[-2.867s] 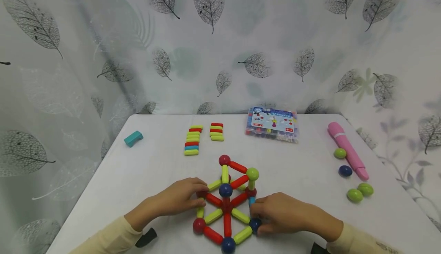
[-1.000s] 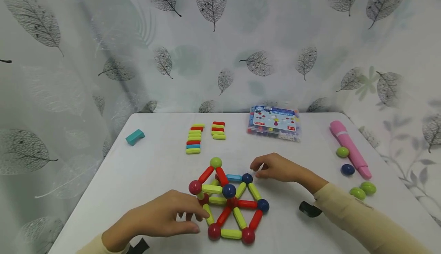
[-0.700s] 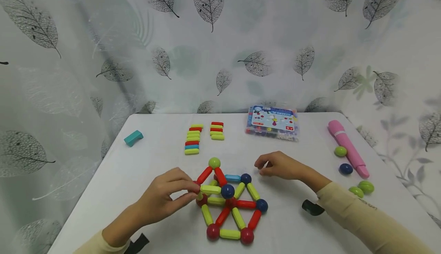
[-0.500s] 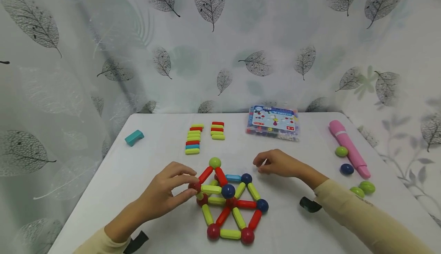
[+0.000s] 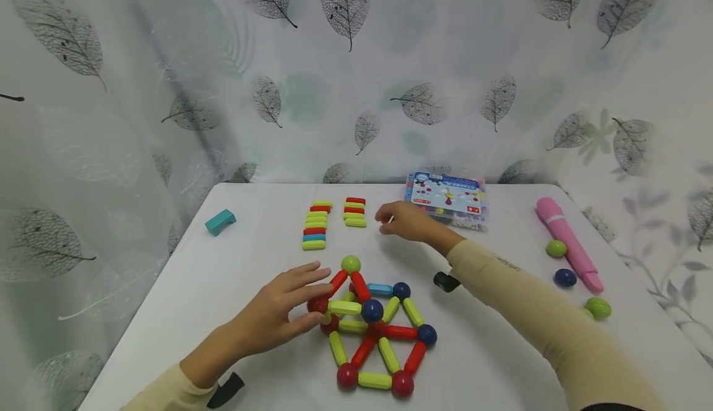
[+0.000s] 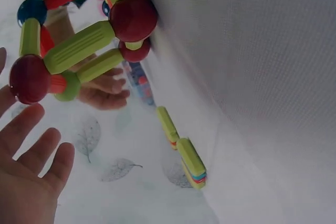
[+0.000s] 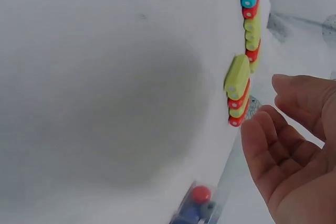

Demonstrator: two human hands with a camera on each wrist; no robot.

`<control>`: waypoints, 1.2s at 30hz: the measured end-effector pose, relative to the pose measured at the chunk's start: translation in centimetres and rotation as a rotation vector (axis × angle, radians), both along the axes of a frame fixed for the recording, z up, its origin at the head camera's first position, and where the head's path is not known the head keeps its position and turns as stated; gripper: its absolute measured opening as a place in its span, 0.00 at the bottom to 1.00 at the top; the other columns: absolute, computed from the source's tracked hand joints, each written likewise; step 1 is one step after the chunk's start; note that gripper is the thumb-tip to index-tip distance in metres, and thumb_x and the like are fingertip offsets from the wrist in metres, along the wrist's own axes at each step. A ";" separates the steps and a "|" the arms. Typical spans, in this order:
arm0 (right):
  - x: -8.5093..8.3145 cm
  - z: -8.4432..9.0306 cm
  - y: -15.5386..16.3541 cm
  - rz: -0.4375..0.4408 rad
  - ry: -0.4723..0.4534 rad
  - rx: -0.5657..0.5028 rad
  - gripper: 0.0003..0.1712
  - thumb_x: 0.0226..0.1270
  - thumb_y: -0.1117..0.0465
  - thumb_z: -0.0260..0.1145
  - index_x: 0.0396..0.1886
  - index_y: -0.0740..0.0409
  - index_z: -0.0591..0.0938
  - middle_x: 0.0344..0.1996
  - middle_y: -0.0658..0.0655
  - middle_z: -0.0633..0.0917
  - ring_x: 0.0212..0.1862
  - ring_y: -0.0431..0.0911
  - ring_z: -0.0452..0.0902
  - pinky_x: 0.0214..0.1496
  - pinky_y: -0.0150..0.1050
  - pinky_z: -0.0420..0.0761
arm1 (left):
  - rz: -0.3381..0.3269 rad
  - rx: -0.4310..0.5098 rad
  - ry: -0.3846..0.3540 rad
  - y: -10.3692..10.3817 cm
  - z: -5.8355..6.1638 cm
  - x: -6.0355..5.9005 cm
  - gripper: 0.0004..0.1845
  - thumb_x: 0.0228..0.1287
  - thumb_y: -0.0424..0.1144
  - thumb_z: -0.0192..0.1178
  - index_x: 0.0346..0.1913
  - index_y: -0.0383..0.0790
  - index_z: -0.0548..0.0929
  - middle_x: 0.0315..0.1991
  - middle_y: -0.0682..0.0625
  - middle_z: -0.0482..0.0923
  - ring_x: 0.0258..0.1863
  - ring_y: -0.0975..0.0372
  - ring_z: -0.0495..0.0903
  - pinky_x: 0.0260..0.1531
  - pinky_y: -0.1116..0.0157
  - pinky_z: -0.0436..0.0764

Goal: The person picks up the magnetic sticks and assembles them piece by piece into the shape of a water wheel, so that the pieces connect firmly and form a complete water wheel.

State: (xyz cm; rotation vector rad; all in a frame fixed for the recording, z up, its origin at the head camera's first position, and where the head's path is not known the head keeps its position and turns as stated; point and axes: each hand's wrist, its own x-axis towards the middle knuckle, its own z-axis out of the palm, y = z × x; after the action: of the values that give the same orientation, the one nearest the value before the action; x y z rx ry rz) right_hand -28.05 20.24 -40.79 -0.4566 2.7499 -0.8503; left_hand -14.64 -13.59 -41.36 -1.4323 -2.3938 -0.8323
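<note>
While the left hand splays, the right hand curls.

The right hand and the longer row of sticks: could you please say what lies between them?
In the head view, the shorter row of sticks lies between the right hand and the longer row, with bare tabletop either side.

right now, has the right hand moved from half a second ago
Yes: in the head view, the right hand has moved forward and left, toward the shorter row of sticks.
</note>
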 end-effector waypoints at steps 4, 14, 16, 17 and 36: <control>-2.3 -0.5 -2.2 0.004 0.024 0.048 0.19 0.69 0.62 0.69 0.59 0.59 0.84 0.51 0.56 0.85 0.54 0.51 0.79 0.59 0.46 0.82 | 0.011 -0.004 -0.009 0.1 -0.1 0.1 0.28 0.63 0.42 0.72 0.66 0.49 0.81 0.69 0.53 0.76 0.71 0.53 0.71 0.59 0.49 0.81; -4.7 -2.2 -6.0 0.021 0.118 0.262 0.17 0.70 0.59 0.70 0.57 0.54 0.85 0.52 0.53 0.86 0.55 0.48 0.80 0.65 0.46 0.79 | 0.027 -0.013 -0.024 0.3 -0.2 0.3 0.23 0.63 0.41 0.72 0.62 0.48 0.85 0.65 0.56 0.80 0.70 0.54 0.73 0.58 0.51 0.81; -4.7 -2.4 -6.4 0.033 0.132 0.298 0.17 0.71 0.59 0.69 0.58 0.53 0.85 0.53 0.53 0.86 0.56 0.48 0.80 0.65 0.46 0.78 | 0.027 -0.014 -0.017 0.4 -0.2 0.3 0.22 0.63 0.41 0.72 0.61 0.47 0.85 0.65 0.56 0.80 0.69 0.55 0.73 0.58 0.50 0.81; -4.6 -2.5 -6.5 0.038 0.137 0.311 0.17 0.71 0.59 0.69 0.57 0.53 0.85 0.52 0.53 0.86 0.55 0.49 0.80 0.65 0.46 0.78 | 0.027 -0.013 -0.016 0.4 -0.2 0.3 0.22 0.63 0.40 0.72 0.61 0.47 0.85 0.64 0.56 0.80 0.69 0.55 0.73 0.58 0.50 0.81; -4.2 -2.7 -6.7 0.008 0.171 0.337 0.13 0.71 0.59 0.68 0.53 0.54 0.84 0.45 0.54 0.86 0.47 0.49 0.79 0.59 0.47 0.81 | 0.041 -0.021 -0.004 0.5 0.1 0.4 0.23 0.63 0.41 0.72 0.62 0.47 0.85 0.64 0.55 0.80 0.68 0.57 0.75 0.56 0.54 0.83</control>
State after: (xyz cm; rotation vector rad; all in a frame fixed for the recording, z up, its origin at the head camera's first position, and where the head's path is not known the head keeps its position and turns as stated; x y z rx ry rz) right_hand -32.24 13.52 -43.49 -0.4915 2.9639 -0.3452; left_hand -14.19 -13.09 -41.31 -1.3854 -2.4335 -0.8037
